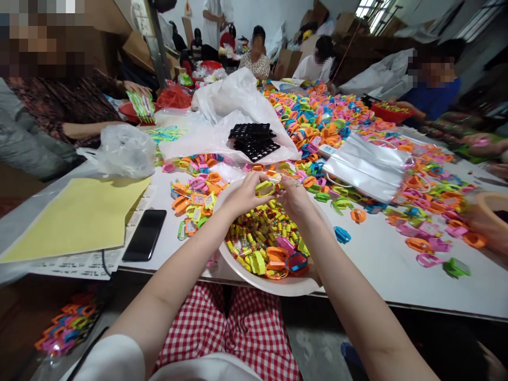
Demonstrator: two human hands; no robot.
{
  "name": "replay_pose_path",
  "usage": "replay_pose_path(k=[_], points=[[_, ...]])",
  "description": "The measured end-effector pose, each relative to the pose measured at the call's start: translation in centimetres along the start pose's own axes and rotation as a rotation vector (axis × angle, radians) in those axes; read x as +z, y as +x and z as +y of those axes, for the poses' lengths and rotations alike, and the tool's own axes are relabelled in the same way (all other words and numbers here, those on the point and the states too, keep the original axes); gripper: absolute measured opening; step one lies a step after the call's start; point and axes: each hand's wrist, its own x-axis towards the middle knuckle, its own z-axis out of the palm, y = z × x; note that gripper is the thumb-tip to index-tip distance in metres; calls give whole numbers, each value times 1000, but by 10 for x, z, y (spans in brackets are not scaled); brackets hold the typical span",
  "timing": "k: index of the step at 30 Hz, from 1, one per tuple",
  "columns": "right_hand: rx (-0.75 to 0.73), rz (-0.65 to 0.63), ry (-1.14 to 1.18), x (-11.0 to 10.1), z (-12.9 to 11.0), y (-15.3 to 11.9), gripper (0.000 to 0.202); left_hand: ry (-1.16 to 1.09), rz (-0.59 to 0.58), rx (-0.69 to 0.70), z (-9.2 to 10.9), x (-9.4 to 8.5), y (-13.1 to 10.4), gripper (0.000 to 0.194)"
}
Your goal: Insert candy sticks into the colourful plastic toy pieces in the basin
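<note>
My left hand [251, 193] is closed around a yellow-green plastic toy watch [265, 188], held above the far side of a white bowl [273, 287]. The fingers of my right hand [294, 198] are pinched together close to the watch's right end; whatever lies between them is hidden or too small to name. Many small yellow tubes with red ends [254, 233] fill the bowl. On top of them, at the near side, rest several toy watches, including an orange one [277, 257], a lime one [257, 263] and a dark blue one [297, 262].
Loose toy watches [313, 124] are heaped across the table. Black plastic trays [254, 142] lie on a white sheet ahead. A phone [145, 235] and yellow paper [79, 217] are at left, a silvery bag [367, 166] at right. Other people sit around the table.
</note>
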Motion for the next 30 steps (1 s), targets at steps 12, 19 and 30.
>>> replay_pose_path(k=[12, 19, 30], points=[[17, 1, 178, 7, -11, -6, 38, 7, 53, 15, 0, 0, 0, 32], [46, -8, 216, 8, -13, -8, 34, -101, 38, 0, 1, 1, -3, 31], [-123, 84, 52, 16, -12, -10, 26, -260, 193, -122, 4, 7, 1, 21]])
